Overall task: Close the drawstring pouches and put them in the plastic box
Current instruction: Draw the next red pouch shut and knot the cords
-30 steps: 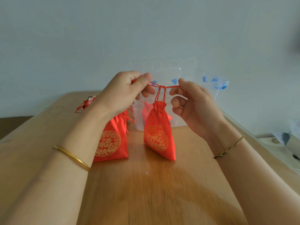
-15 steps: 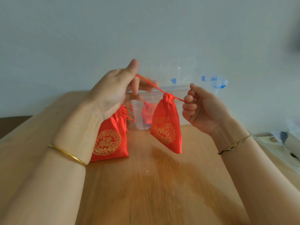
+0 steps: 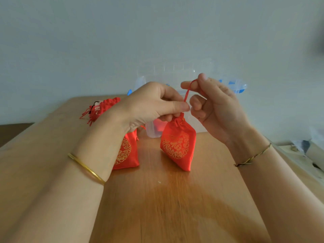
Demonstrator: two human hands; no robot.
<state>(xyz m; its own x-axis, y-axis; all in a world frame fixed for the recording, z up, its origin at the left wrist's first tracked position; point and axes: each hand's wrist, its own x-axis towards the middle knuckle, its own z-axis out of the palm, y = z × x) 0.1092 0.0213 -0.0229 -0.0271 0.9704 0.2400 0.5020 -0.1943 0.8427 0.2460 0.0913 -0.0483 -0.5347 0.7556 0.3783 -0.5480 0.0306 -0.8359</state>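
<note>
Left fingers: your left hand (image 3: 154, 104) pinches the gathered neck of the red pouch (image 3: 178, 144) between thumb and forefinger, just where the cord leaves it.
Right fingers: your right hand (image 3: 217, 109) grasps the red cord (image 3: 188, 91), looped between the thumb and forefinger tip. The other fingers are loosely curled beneath.
Cord: it rises from your left pinch up to your right fingertips.
Pouch: it hangs tilted just below your left fingers with its mouth drawn in. Its lower corner seems to touch the surface (image 3: 175, 207), though the blur leaves that unsure.
Plastic box: the clear plastic box (image 3: 154, 133) stands just behind both hands. A red shape shows through its wall. A blue latch (image 3: 241, 87) lies beyond your right fingers.
Other pouches: a second pouch (image 3: 128, 153) stands upright under your left wrist, half hidden. A heap of pouches (image 3: 103, 109) lies farther back, left of your left hand.
Wrists: a gold bangle (image 3: 87, 170) is on the left and a braided bracelet (image 3: 252, 156) on the right.
</note>
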